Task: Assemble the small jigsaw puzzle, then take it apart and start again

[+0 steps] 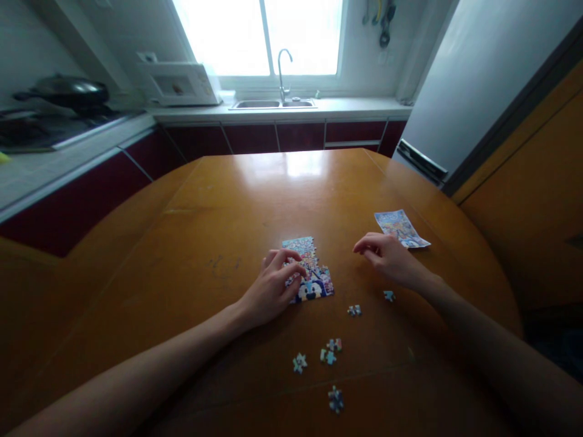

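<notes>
A partly assembled jigsaw puzzle (314, 285) lies on the table, a blue-and-white cartoon face along its near edge. My left hand (279, 276) rests over the puzzle's left side with its fingers spread, covering part of the picture. To the right of the puzzle, my right hand (382, 255) hovers above the wood, its fingers bent and drawn together; anything between the fingertips is hidden. Beneath that hand lies a loose blue puzzle piece (388, 295). More loose bits sit nearer me: a joined pair (354, 310), a small cluster (331, 351), a pale piece (299, 363) and a darker piece (336, 399).
A printed picture sheet (401, 227) lies just beyond my right hand. The wooden table (218, 212) spans most of the view. Behind it are a sink (273, 104) with a faucet, a microwave (182, 84), a covered pan (68, 91) on the stove and a fridge (455, 91).
</notes>
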`<state>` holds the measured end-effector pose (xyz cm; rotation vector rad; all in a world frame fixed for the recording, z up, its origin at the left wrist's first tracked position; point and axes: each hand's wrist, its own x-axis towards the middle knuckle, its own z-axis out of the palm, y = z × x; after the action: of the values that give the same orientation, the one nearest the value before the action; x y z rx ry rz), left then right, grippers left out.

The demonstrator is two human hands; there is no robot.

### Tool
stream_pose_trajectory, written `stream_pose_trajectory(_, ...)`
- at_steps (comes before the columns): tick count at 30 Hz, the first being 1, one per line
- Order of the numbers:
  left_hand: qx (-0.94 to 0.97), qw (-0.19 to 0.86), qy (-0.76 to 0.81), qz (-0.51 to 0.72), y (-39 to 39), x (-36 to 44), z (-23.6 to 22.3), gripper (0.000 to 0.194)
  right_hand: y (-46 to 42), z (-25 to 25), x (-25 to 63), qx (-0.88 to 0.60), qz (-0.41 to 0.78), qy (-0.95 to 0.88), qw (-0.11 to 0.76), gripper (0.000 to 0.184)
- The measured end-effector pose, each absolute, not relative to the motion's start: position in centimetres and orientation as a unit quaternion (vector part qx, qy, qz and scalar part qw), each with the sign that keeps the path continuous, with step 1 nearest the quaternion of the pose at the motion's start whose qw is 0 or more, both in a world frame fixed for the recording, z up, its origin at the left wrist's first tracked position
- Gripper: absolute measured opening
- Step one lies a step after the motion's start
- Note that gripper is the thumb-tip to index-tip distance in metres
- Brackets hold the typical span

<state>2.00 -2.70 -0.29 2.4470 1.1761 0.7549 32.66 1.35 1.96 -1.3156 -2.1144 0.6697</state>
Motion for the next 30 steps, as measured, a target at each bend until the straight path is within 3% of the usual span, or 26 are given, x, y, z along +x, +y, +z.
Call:
stream_pose_trajectory(18,0.858,0.157,0.411,0.267,-2.6,2.0,-0.3,0.017,0.3,2.6,32.1,-0.479,0.260,-0.808,0.223,0.024)
stream_pose_trajectory(23,0.857,0.156,0.412,0.268,-2.7,2.1,-0.3,0.017,-2.6,5.1,30.5,-0.348,0.314,-0.874,0.124,0.024)
stream_pose_trajectory(27,0.857,0.154,0.413,0.269,-2.7,2.1,-0.2,0.017,-4.8,5.5,29.1,-0.255,0.305,-0.916,0.060,0.007)
stream_pose_trajectory(30,0.857,0.152,0.413,0.269,-2.8,2.1,-0.2,0.017,-5.5,4.8,28.3,-0.233,0.276,-0.932,0.038,0.014)
